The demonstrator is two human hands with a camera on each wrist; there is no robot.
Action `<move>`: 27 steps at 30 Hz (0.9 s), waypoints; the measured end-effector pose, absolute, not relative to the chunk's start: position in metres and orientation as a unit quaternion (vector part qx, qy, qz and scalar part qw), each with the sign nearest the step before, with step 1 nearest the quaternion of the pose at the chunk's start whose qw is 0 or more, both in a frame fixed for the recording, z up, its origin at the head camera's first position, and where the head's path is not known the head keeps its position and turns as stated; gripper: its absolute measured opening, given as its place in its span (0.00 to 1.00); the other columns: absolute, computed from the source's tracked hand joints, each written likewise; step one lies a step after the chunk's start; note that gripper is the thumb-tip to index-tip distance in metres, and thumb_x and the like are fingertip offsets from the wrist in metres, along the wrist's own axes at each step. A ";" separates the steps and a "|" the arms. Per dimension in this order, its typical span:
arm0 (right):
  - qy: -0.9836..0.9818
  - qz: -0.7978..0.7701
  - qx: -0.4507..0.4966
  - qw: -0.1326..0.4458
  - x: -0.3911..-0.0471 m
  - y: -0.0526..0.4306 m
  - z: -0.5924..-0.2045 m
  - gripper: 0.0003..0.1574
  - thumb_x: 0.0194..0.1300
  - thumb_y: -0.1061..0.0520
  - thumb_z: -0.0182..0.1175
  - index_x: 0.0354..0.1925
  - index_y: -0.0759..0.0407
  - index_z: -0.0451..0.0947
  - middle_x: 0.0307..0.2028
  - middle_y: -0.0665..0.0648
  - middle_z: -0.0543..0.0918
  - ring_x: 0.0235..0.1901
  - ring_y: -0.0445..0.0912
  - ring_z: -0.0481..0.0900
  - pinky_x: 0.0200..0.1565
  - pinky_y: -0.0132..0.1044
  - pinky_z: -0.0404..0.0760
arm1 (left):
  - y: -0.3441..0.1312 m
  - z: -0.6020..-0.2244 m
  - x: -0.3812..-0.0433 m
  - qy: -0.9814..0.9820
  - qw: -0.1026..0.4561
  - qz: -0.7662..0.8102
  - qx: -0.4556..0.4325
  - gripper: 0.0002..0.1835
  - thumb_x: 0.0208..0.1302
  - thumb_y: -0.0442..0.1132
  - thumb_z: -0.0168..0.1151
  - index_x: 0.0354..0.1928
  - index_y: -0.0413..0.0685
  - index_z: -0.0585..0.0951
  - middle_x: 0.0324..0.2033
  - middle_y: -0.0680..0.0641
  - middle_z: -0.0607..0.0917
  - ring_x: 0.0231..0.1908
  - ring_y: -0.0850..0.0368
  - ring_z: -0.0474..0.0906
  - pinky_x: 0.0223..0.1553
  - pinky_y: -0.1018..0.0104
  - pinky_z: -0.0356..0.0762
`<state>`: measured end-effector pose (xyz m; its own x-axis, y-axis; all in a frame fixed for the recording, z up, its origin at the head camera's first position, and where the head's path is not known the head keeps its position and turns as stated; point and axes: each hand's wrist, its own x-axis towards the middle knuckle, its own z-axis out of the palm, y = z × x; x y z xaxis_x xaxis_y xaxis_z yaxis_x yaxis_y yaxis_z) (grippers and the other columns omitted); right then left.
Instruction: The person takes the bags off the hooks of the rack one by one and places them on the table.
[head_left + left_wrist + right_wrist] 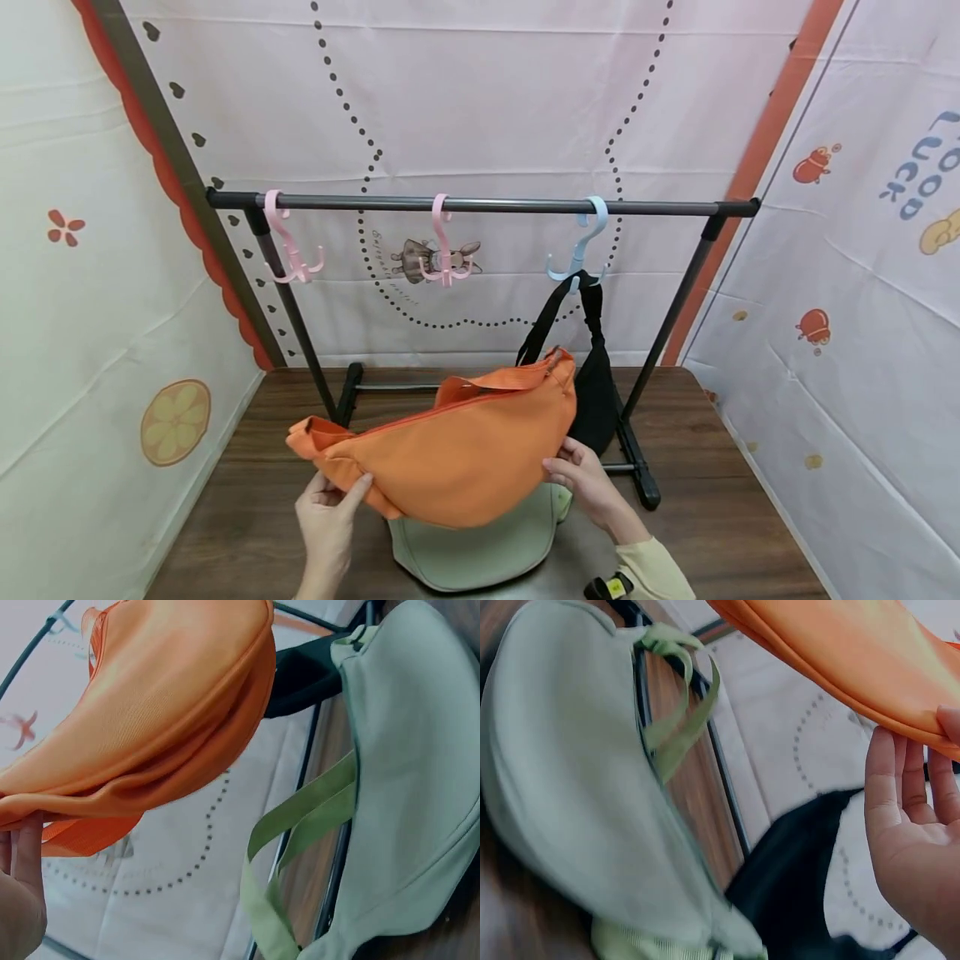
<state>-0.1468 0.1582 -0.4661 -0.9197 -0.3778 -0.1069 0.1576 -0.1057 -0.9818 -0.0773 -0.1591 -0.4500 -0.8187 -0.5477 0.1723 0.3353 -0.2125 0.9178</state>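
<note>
Grip: we find fingers of left hand [326, 523] and right hand [590, 487] pinching opposite sides of orange bag [465, 454] | Position: between them, green bag [480, 550] below | Risk: we judge it could slip if either pinch loosens.

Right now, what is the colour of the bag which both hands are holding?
The bag is orange; the head view shows it best.

The orange bag [457, 454] hides part of the black bag [596, 400] and the far part of the green bag [476, 552]. The left wrist view cuts off the left grip [327, 521] at its left edge; the right wrist view crops the right grip [588, 483] at its right. Lettering [378, 250] beside the rabbit print [415, 261] is too small to read.
</note>
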 end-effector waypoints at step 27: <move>0.547 -0.833 -0.040 0.077 -0.088 0.306 -0.493 0.20 0.69 0.66 0.41 0.44 0.48 0.76 0.40 0.45 0.79 0.40 0.37 0.79 0.41 0.30 0.79 | -0.024 -0.479 -0.119 -0.618 0.084 -0.780 -0.036 0.17 0.49 0.25 0.65 0.43 0.27 0.77 0.30 0.50 0.84 0.30 0.66 0.79 0.32 0.73 0.78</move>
